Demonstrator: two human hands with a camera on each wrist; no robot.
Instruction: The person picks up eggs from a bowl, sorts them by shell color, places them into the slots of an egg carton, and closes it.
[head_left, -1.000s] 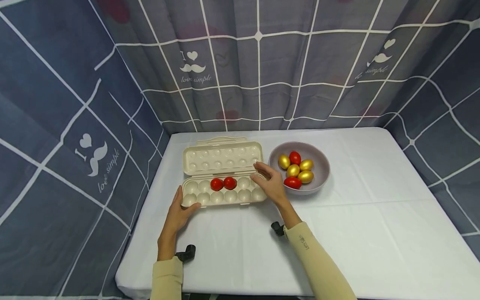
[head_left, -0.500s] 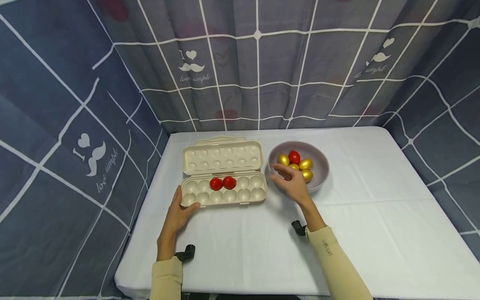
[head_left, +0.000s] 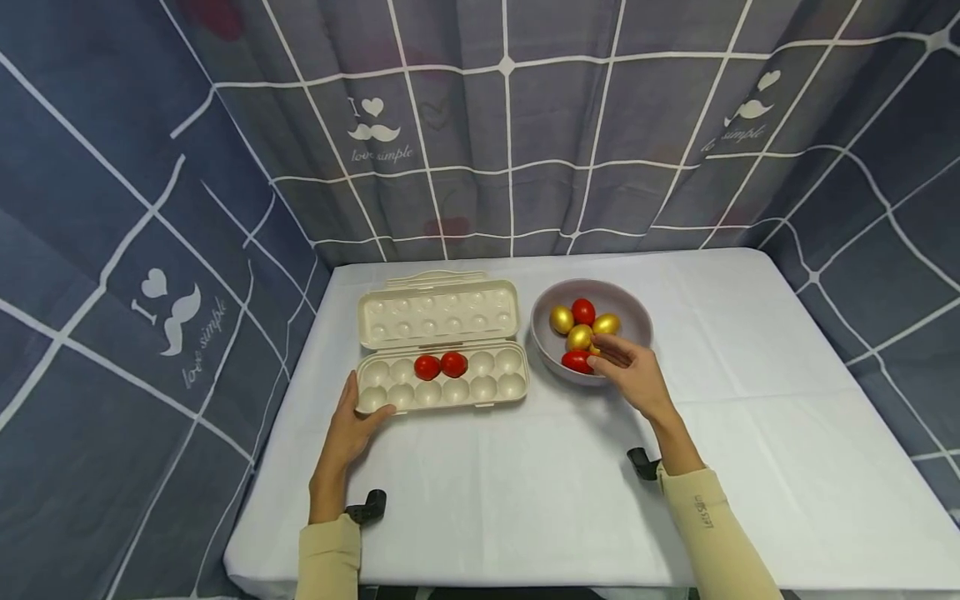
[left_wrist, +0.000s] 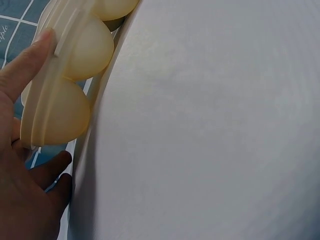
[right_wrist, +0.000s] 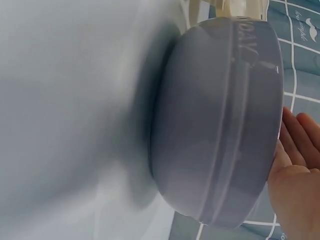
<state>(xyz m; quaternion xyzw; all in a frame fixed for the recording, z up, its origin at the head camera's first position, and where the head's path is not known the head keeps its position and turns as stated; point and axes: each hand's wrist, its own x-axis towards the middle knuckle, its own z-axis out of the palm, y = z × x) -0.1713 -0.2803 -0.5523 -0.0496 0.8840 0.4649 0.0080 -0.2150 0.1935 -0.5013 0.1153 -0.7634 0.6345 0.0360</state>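
A cream plastic egg box (head_left: 438,315) lies with its lid folded back. Two red eggs (head_left: 453,364) sit side by side in its back row of cups. My left hand (head_left: 348,435) grips the box's left front corner, thumb along the front rim (left_wrist: 42,95) and fingers by the left end. Over the front right of the mauve bowl (head_left: 639,321) is my right hand (head_left: 636,377), fingers reaching inside, partly covering a gold egg. Beside the thumb lies a red egg (head_left: 576,362). Several gold eggs (head_left: 561,320) and another red egg (head_left: 582,311) share the bowl.
A white cloth (head_left: 465,500) covers the table. Dark blue-grey curtains with white grid lines (head_left: 551,200) stand behind and at both sides. The bowl stands just right of the egg box, with a narrow gap between them.
My right hand has left the right end of the egg box and moved rightward to the bowl. The left hand stays at the box. Both red eggs in the cups are unmoved.
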